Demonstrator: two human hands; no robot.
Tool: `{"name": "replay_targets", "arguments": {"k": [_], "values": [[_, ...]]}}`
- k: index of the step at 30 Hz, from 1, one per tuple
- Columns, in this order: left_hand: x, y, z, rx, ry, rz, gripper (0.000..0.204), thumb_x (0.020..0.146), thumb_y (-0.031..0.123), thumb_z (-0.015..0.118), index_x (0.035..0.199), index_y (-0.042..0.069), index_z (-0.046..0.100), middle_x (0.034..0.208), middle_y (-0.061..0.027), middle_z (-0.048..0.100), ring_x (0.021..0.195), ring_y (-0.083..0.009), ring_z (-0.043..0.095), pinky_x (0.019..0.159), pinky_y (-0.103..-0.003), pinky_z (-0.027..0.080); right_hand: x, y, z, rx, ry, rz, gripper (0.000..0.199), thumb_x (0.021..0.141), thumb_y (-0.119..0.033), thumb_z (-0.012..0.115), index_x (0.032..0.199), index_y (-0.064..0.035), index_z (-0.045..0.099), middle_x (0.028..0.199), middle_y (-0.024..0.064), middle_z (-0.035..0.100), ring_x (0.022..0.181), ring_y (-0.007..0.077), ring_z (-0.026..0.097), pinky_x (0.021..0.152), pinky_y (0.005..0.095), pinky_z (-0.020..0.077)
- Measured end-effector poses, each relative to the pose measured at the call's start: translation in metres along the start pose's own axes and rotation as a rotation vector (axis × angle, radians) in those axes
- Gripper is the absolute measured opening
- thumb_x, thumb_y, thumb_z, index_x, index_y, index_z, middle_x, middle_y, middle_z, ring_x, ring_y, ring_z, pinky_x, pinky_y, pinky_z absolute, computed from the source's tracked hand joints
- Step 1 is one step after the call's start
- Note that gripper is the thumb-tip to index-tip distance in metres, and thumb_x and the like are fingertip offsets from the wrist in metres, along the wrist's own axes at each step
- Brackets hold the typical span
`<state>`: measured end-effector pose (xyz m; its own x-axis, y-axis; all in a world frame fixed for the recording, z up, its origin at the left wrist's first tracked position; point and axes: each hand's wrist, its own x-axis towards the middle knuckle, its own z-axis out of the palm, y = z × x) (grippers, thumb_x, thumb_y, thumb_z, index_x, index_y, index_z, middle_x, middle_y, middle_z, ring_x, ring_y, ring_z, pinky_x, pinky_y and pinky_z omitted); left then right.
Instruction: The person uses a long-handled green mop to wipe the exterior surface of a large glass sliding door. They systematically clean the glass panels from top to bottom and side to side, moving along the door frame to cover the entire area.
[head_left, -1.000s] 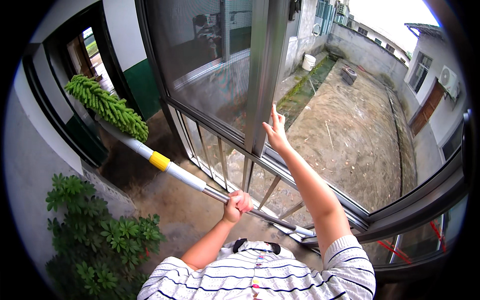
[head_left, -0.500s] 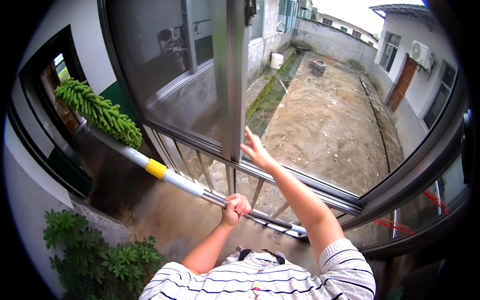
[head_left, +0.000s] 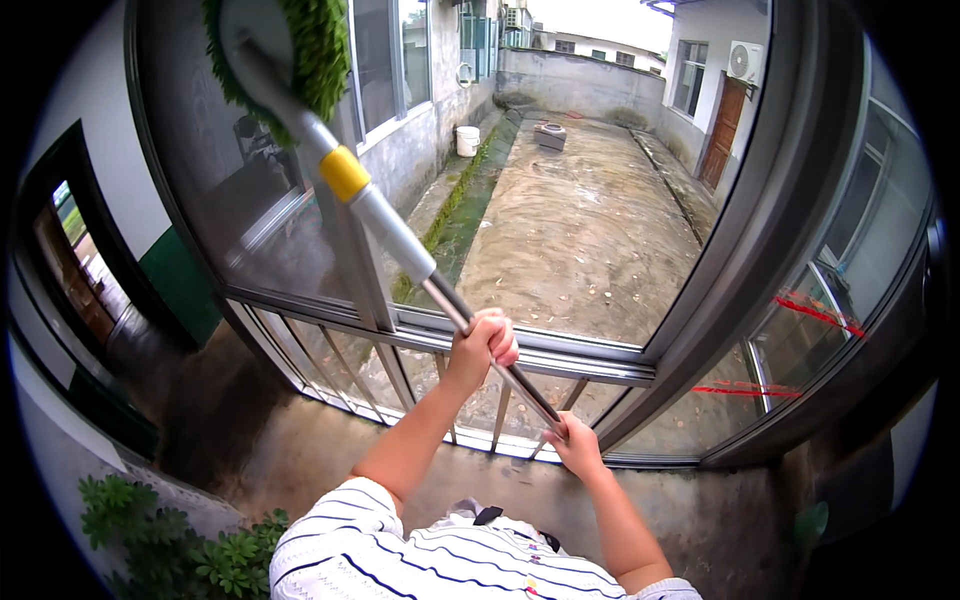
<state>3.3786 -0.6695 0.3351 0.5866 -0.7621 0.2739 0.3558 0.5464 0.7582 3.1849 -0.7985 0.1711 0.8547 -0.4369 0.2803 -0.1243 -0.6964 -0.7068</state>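
Observation:
A long-handled mop [head_left: 392, 232] slants up and to the left in front of the window, with a grey sleeve, a yellow collar and a thinner metal pole. My left hand [head_left: 483, 350] is wrapped round the metal pole below the sleeve. Lower down, my right hand [head_left: 577, 447] grips the pole near its bottom end. The shaggy green mop head [head_left: 318, 55] is raised before the upper left window pane [head_left: 190, 160]; whether it touches the glass I cannot tell. The metal window frame [head_left: 520, 350] runs just behind my hands.
Metal bars [head_left: 345, 360] stand below the window. Beyond lie a concrete yard [head_left: 590, 220], a white bucket [head_left: 467, 140] and a wall. Left are a doorway [head_left: 85, 250] and a leafy plant [head_left: 235, 555]. Red tape marks [head_left: 820, 312] show on the right panes.
The mop head has swung up and right from the doorway side to the window. My right hand has come down from the frame onto the pole. The view has turned right.

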Motion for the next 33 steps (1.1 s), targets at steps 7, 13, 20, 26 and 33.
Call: {"name": "replay_targets", "arguments": {"k": [7,13,20,26,33], "values": [[0.048,-0.012,0.126,0.215,0.026,0.057,0.033,0.085,0.013,0.047,0.055,0.011,0.033,0.048,-0.0011,0.033,0.04,-0.0137,0.038,0.042,-0.028,0.032,-0.031,0.014,-0.043,0.134,0.272,0.074,0.024,0.082,-0.02,0.064,0.075,-0.0046,0.047,0.057,0.012,0.051,0.054,0.031,0.054,0.05,0.0385,0.0407],[0.093,-0.025,0.186,0.403,0.101,0.141,0.037,0.084,0.023,0.055,0.055,0.012,0.034,0.047,-0.0003,0.034,0.038,-0.013,0.038,0.04,-0.027,0.031,-0.026,0.011,-0.043,0.506,0.277,0.099,0.027,0.084,-0.023,0.062,0.074,-0.0028,0.047,0.052,0.0089,0.044,0.047,0.0202,0.043,0.047,0.034,0.037],[0.095,-0.081,0.182,0.49,0.12,0.009,0.071,0.075,0.081,0.037,0.054,0.014,0.033,0.044,0.0005,0.034,0.036,-0.012,0.037,0.036,-0.025,0.029,-0.044,0.037,-0.021,0.532,0.325,0.192,0.03,0.082,-0.025,0.064,0.068,-0.0028,0.05,0.051,0.0013,0.05,0.044,0.0107,0.052,0.043,0.0278,0.0399],[0.06,-0.172,0.142,0.435,0.168,-0.102,0.071,0.078,0.076,0.042,0.049,0.013,0.032,0.041,-0.0005,0.033,0.033,-0.0136,0.037,0.034,-0.027,0.03,-0.095,0.1,0.029,0.416,0.298,0.47,0.032,0.076,-0.029,0.06,0.067,0.0013,0.054,0.061,0.0195,0.055,0.061,0.0349,0.057,0.059,0.0418,0.0445],[-0.003,-0.23,0.108,0.535,0.145,-0.255,0.07,0.082,0.072,0.042,0.048,0.011,0.037,0.041,-0.0023,0.037,0.035,-0.0139,0.041,0.036,-0.027,0.032,-0.172,0.14,0.126,0.482,0.326,0.558,0.024,0.081,-0.016,0.059,0.064,-0.001,0.052,0.049,0.0062,0.054,0.043,0.0154,0.056,0.042,0.0303,0.045]]}}
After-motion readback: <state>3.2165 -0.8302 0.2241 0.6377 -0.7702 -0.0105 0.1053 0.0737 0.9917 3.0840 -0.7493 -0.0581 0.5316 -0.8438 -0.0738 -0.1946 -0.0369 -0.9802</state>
